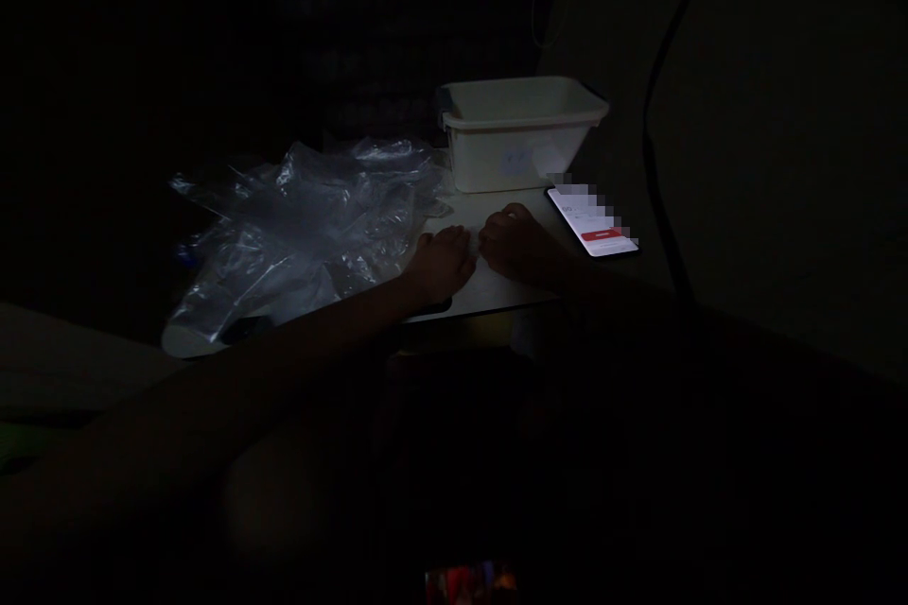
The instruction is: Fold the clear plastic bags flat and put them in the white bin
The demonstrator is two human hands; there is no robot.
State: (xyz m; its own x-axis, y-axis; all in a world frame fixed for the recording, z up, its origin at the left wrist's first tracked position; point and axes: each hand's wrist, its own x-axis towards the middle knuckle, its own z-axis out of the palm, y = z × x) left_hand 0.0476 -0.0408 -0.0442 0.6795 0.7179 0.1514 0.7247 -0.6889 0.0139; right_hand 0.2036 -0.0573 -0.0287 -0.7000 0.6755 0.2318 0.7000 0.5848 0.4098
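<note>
A person's left hand (pixel 441 265) and right hand (pixel 516 244), fingers curled, nearly meet, any grip too dark to tell, with crumpled clear plastic (pixel 305 217) between nine and ten o'clock, nearer the left hand, stretching eight to two.

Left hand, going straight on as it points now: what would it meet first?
Most likely the right hand, close in front of the left hand; it is too dark to tell whether something small lies between them.
</note>
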